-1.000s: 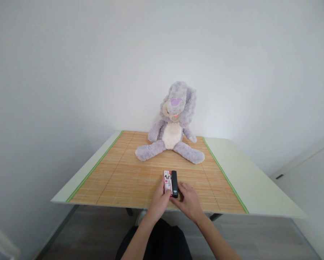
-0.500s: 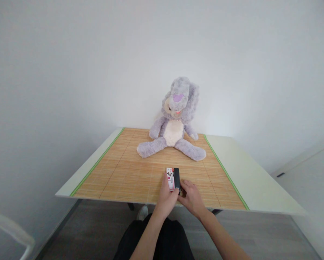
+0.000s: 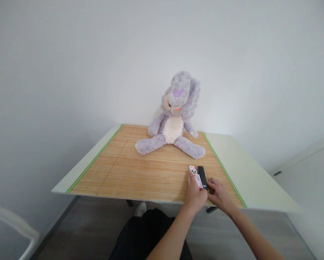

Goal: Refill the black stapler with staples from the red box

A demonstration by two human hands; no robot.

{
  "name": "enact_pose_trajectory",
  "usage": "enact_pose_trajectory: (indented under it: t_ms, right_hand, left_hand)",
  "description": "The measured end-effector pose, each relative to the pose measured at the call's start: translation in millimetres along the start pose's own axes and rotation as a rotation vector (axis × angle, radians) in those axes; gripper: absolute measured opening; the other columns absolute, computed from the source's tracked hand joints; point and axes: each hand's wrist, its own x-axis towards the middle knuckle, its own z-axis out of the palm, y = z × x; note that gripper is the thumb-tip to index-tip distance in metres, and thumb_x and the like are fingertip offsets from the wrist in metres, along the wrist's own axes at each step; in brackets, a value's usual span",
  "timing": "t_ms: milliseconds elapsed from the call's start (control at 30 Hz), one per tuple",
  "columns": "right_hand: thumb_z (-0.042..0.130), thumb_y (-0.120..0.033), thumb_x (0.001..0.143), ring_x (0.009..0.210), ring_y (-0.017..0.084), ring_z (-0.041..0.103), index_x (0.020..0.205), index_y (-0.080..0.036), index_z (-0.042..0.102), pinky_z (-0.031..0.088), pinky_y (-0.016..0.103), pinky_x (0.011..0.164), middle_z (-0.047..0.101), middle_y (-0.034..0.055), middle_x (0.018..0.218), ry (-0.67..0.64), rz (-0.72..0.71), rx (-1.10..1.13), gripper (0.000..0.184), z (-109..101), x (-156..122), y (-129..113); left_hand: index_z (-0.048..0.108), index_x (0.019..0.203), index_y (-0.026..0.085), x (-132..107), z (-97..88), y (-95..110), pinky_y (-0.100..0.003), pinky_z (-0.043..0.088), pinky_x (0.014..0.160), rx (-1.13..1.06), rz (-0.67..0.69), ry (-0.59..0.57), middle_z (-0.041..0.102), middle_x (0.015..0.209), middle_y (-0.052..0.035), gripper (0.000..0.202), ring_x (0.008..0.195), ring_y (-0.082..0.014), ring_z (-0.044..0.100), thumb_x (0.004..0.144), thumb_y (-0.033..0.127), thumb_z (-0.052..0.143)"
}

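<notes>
My left hand [image 3: 195, 195] is closed around the near left side of a small white and red printed box [image 3: 196, 177] and a long black stapler [image 3: 202, 177], which lie side by side near the mat's front edge. Its fingers run along the box's left side, and its thumb crosses the near end of the stapler. My right hand [image 3: 219, 194] rests just right of the stapler, index finger and thumb apart with a gap between them. Its fingertips are at the stapler's near right side; whether they press on it I cannot tell.
A grey plush rabbit [image 3: 174, 130] sits at the back against the wall, legs spread. Under it lies a bamboo mat [image 3: 140, 173] with green edges, on a white table [image 3: 254, 173]. A white curved frame [image 3: 14, 220] stands at lower left.
Both hands have moved to the right along the mat's front, and the box and stapler have moved with them, now slightly turned. The plush rabbit stays in place.
</notes>
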Motion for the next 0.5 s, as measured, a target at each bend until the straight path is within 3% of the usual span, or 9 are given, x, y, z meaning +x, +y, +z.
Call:
enact_pose_trajectory:
  t_ms: [167, 333, 500]
  right_hand:
    - [0.062, -0.042, 0.09, 0.082, 0.023, 0.055, 0.094, -0.024, 0.07, 0.045, 0.035, 0.073, 0.06, 0.005, 0.09, -0.036, 0.022, 0.086, 0.02, -17, -3, 17]
    - [0.063, -0.047, 0.09, 0.086, 0.023, 0.057, 0.098, -0.024, 0.071, 0.047, 0.035, 0.075, 0.061, 0.0057, 0.094, -0.075, 0.035, 0.132, 0.026, -24, -1, 19]
    - [0.062, -0.052, 0.092, 0.084, 0.022, 0.057, 0.101, -0.025, 0.071, 0.047, 0.034, 0.075, 0.06, 0.0048, 0.094, -0.092, 0.039, 0.105, 0.03, -24, 1, 27]
  left_hand:
    - [-0.009, 0.164, 0.01, 8, 20.9, 6, -0.031, 0.01, 0.131, -0.026, 0.032, -0.025, -0.007, 0.174, -0.0117, 0.115, 0.161, -0.0251, 0.006, 0.072, 0.013, 0.06]
    - [-0.006, 0.165, 0.014, 15, 24.2, 1, -0.031, 0.018, 0.13, -0.069, 0.072, -0.017, 0.005, 0.174, -0.013, 0.116, 0.159, -0.0248, 0.018, 0.071, 0.015, 0.063]
    - [0.0, 0.166, 0.016, 21, 27.3, -7, -0.033, 0.017, 0.131, -0.092, 0.125, -0.007, 0.008, 0.174, -0.0093, 0.114, 0.159, -0.0248, 0.017, 0.071, 0.016, 0.063]
